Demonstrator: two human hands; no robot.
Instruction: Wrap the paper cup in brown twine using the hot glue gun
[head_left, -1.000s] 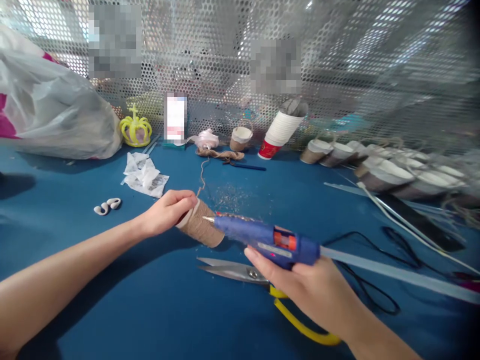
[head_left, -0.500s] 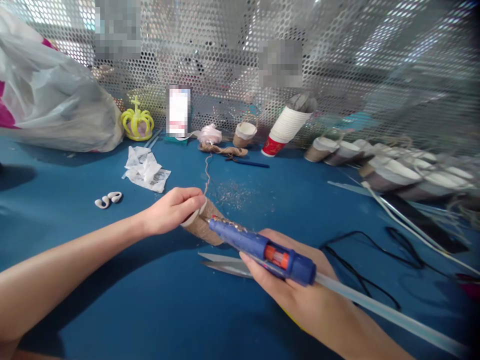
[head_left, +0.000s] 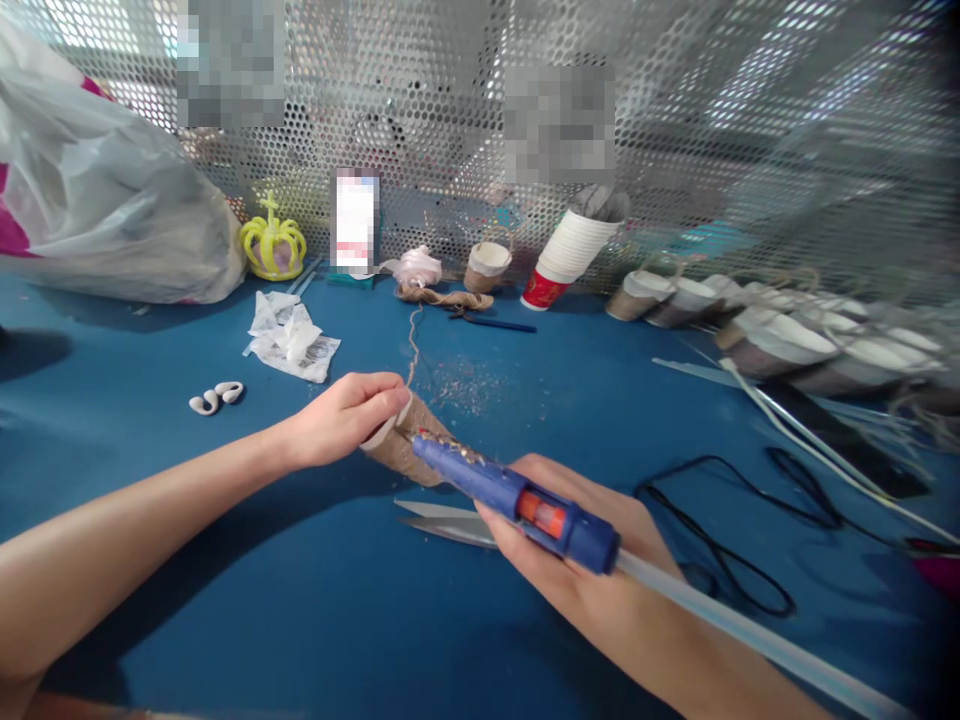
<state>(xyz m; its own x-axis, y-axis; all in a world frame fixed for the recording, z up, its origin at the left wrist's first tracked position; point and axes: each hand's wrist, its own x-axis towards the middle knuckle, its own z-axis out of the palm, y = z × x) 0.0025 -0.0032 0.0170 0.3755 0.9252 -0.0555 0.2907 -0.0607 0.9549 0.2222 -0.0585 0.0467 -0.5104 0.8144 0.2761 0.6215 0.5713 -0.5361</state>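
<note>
Across the blue worktop (head_left: 300, 620) I count one twine-wrapped cup (head_left: 405, 466) in work, one glue gun (head_left: 499, 488), one pair of scissors (head_left: 450, 525), one yellow crown (head_left: 274, 248), two small white curled pieces (head_left: 234, 391), one leaning stack of paper cups (head_left: 577, 248) and one lone small basket (head_left: 487, 268); the crowd of baskets (head_left: 780, 345) at the right overlaps too much for me to number. On my left hand (head_left: 352, 418), the fingers are close together and clamped on the cup's rim; I cannot tell how far any reach inside. On my right hand (head_left: 592, 575), the fingers are wrapped around the glue gun, its lower part hidden from me. The cup is near the middle, tilted, its mouth facing my left hand. It looks brown and ribbed, with a pale rim, and a loose strand of twine (head_left: 413, 345) runs from beside the fingers toward the twine bundle (head_left: 457, 299). The gun's nozzle is at the cup's side near the rim; contact is unclear to me.
</note>
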